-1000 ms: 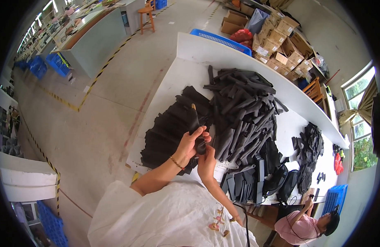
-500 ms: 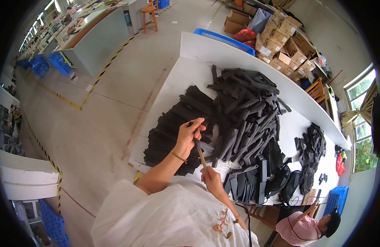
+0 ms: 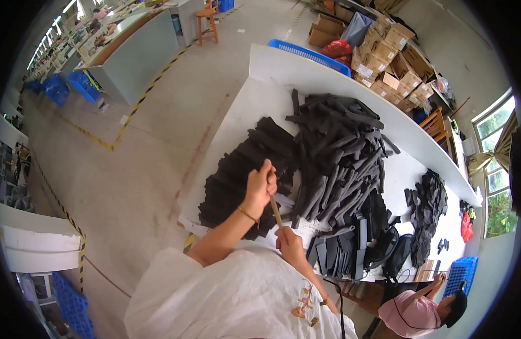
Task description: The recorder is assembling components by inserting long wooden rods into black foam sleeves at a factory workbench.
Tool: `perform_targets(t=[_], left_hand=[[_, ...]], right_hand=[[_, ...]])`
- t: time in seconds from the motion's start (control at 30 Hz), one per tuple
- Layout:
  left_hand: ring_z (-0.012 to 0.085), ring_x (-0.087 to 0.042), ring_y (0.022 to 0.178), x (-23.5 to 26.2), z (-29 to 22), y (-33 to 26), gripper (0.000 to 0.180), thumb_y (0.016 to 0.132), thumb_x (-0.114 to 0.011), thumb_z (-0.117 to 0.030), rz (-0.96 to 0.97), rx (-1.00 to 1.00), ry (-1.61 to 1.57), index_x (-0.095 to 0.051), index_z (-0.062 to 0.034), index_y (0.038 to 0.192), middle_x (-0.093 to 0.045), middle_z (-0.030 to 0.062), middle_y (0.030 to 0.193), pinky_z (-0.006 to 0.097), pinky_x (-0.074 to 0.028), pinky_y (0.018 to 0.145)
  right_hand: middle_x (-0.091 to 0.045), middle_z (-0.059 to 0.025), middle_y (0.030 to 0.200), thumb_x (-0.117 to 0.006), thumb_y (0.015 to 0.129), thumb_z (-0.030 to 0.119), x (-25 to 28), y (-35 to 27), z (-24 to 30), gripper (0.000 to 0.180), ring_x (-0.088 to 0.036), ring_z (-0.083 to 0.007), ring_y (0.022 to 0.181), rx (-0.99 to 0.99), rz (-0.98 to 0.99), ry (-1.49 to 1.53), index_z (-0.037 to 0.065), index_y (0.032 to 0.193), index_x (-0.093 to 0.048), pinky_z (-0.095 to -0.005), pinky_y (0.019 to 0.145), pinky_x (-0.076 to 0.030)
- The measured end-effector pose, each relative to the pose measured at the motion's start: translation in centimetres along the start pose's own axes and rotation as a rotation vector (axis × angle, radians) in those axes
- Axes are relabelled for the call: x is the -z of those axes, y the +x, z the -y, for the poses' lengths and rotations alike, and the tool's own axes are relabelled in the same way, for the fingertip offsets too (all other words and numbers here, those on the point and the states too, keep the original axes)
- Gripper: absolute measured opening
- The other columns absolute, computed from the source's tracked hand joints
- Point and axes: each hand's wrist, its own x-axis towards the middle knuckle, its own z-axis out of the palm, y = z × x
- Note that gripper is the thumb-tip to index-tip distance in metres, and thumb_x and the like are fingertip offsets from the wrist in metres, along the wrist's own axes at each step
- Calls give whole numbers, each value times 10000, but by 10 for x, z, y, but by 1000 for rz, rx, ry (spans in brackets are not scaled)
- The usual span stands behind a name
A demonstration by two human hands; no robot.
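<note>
My left hand (image 3: 260, 187) is closed over the upper end of a thin wooden stick (image 3: 276, 211), above a flat stack of black fabric pieces (image 3: 246, 169) on the white table (image 3: 255, 101). My right hand (image 3: 289, 242) grips the stick's lower end, close to my body. The stick runs slanted between the two hands. A big heap of black tube-like strips (image 3: 339, 150) lies just to the right of my hands.
Flat black pieces and bags (image 3: 356, 246) lie at the table's near right. Another black pile (image 3: 427, 212) sits further right. A seated person in pink (image 3: 418, 313) works at the lower right. Cardboard boxes (image 3: 390, 51) and a blue crate (image 3: 311, 53) stand behind the table.
My hands were together over the black stack a second ago. They have drawn apart, the right hand sliding down toward my body, and the wooden stick now shows between them.
</note>
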Motion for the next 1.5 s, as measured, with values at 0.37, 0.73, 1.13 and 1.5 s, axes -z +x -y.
perform_targets(t=[0.37,0.73,1.13,1.5], left_hand=[[51,-307,396,30,-31,57,296,986,-482,-336,-186,-39,-465,-499,-118,788,-381,-39,543,201,-229,358],[148,-635,764,-12,-13,10,339,918,-609,-326,278,-115,412,-580,-20,1062,-638,62,894,268,-509,699],[134,-558,553,24,62,-65,340,995,-380,-241,781,167,799,-540,-42,772,-576,47,660,274,-458,583],[65,-554,771,-55,-2,25,132,908,-626,-175,477,-67,322,-619,-52,958,-614,5,841,210,-440,689]], right_hand=[[-575,-119,610,-726,813,167,61,-18,23,191,-537,-163,465,226,-147,-435,24,905,-638,-292,465,-435],[-455,75,592,-672,888,132,41,82,63,191,-357,-3,539,114,-293,561,21,771,-569,-190,470,-266],[-457,74,590,-651,908,181,150,112,71,171,-365,-7,484,273,-687,618,78,786,-589,-171,431,-249],[-499,62,634,-655,904,186,92,88,42,203,-393,-17,555,194,-218,464,19,800,-608,-198,491,-292]])
